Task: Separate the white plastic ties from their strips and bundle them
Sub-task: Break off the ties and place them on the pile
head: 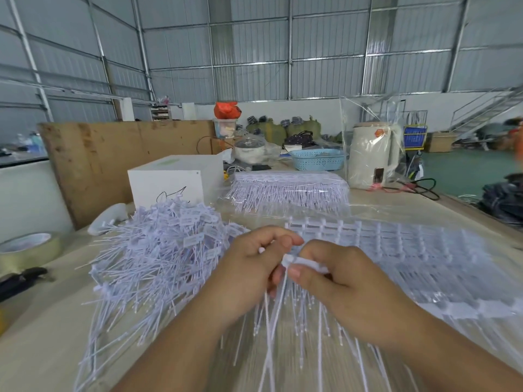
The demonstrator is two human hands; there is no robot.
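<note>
My two hands meet above the middle of the table. My right hand (336, 281) pinches the head end of a strip of white plastic ties (297, 306) between thumb and fingers, and the tails hang down toward me. My left hand (249, 267) curls its fingers around the same ties right beside it. A big loose pile of separated ties (158, 250) lies to the left. Flat strips of joined ties (410, 250) are spread to the right. A wrapped stack of ties (288, 188) sits farther back.
A white box (169, 182) stands behind the pile. A tape roll (28, 247) and a dark tool (19, 278) lie at the left edge. Farther back are a blue basket (317, 159), a wrapped white kettle (373, 154) and a plywood board (113, 159).
</note>
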